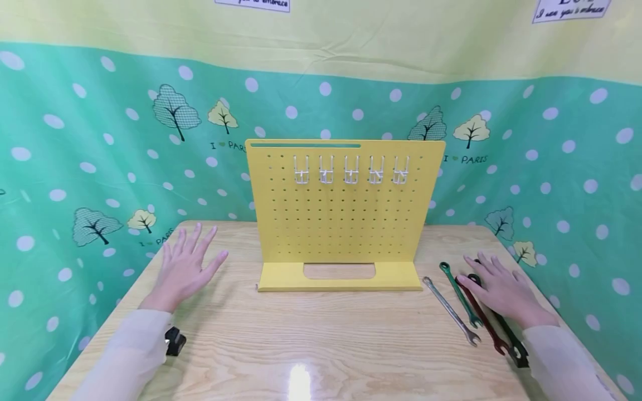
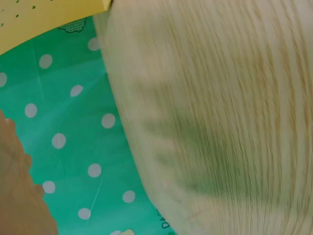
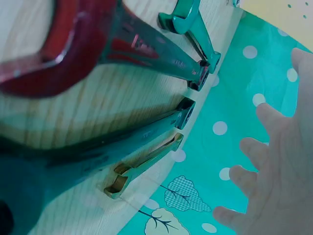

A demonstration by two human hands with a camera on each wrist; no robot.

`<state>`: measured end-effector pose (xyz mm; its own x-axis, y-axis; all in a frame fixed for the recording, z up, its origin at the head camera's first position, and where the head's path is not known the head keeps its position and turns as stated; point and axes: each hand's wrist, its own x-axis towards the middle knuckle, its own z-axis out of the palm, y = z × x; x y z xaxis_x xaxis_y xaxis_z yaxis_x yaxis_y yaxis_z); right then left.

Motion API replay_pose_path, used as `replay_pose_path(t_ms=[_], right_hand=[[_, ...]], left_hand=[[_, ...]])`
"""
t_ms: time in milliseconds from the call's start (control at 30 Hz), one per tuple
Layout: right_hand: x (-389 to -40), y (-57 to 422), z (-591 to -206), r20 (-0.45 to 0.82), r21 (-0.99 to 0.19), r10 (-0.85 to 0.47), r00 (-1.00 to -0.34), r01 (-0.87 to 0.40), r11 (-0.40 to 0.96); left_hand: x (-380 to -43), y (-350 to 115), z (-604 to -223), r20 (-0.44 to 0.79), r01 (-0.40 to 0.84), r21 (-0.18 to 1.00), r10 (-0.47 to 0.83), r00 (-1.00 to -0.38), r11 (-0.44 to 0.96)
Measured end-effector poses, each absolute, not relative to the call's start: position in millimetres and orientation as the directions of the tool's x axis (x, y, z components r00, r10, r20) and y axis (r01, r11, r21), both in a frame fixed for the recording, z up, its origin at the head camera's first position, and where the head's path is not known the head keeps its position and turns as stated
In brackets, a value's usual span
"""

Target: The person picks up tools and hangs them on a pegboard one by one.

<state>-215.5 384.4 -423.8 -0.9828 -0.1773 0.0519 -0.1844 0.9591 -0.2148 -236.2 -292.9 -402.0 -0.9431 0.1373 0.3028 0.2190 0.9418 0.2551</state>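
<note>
My left hand (image 1: 183, 273) is spread above the left side of the table, holding nothing; in the left wrist view only an edge of that hand (image 2: 22, 186) shows. On the right, my other hand (image 1: 504, 289) hovers with fingers apart over a row of wrenches. From left to right lie a silver wrench (image 1: 453, 313), a green wrench (image 1: 461, 298), a dark red wrench (image 1: 484, 319) and a black wrench (image 1: 510, 331), partly covered by the hand. The right wrist view also reveals a smaller gold-coloured wrench (image 3: 149, 165) beside the black one.
A yellow pegboard (image 1: 286, 273) stands at the back middle of the wooden table (image 1: 321, 334). Several white wire hooks (image 1: 301, 178) hang in a row near its top. Behind it hangs a green dotted curtain (image 1: 115, 184). A black object (image 1: 174, 341) shows at the left sleeve.
</note>
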Motion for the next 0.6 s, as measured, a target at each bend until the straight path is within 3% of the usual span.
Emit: replay_pose_path(t_ms=[600], right_hand=[[-212,377,-423,-0.016,-0.438,-0.192,-0.981,-0.165,0.884]], left_hand=[[-247,-281,-384,0.145,0.157,0.632,0.083,-0.986,0.759]])
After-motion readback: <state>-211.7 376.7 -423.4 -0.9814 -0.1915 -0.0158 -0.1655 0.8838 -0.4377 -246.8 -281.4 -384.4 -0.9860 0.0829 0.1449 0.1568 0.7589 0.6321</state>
